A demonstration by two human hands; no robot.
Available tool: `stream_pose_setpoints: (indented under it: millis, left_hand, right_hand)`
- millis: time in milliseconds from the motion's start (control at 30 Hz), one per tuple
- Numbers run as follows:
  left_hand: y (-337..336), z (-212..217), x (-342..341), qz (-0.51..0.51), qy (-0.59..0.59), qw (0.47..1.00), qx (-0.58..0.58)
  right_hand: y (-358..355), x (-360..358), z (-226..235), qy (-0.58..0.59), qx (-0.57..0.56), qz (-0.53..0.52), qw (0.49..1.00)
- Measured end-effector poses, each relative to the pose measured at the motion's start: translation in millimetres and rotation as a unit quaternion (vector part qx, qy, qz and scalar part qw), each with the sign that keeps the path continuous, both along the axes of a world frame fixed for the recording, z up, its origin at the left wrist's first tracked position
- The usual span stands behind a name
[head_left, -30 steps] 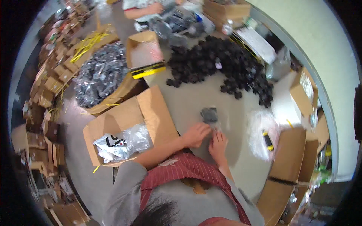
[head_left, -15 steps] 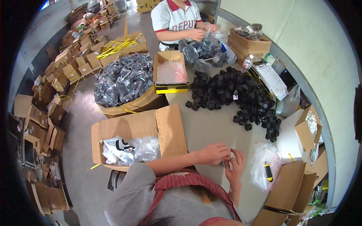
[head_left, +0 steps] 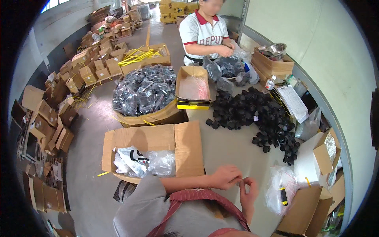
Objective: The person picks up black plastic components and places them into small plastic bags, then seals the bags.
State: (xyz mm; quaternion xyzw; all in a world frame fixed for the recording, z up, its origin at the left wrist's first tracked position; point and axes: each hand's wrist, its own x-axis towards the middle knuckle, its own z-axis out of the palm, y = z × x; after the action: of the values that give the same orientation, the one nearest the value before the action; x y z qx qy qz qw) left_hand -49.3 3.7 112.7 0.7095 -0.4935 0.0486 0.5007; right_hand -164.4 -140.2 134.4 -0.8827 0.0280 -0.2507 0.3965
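- Fingertips of the left hand [head_left: 227, 177] and right hand [head_left: 248, 193] nearly meet above the table [head_left: 223, 148] in the head view; both hands are curled, but whether they grip anything cannot be told.
- Black parts [head_left: 252, 112] lie heaped on the table beyond the hands; clear plastic bags [head_left: 275, 193] lie right of the right hand.
- A careless reach for the bags could nick skin or film, should the cutter [head_left: 284, 196] on them have its blade out.
- A sweeping forearm could scatter the loose parts.
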Motion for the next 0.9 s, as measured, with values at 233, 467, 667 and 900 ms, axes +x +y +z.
stream_pose_setpoints:
  millis: [233,467,667,900]
  left_hand:
    - [3.1,23.0,-7.2,-0.016,-0.024,0.999,-0.028]
    - [6.3,31.3,-12.4,-0.060,0.017,0.998,-0.001]
    - [10.1,46.6,-9.6,-0.069,0.118,0.989,0.050]
    - [7.7,52.6,-17.5,-0.097,0.056,0.990,0.087]
  right_hand:
    - [0.5,-3.0,14.9,-0.027,-0.038,0.021,0.999]
    - [5.5,-12.7,27.2,-0.004,-0.024,0.037,0.999]
    - [-6.1,-22.6,18.2,0.010,0.048,0.047,0.998]
    - [-13.7,-27.2,25.3,0.061,0.085,0.071,0.992]
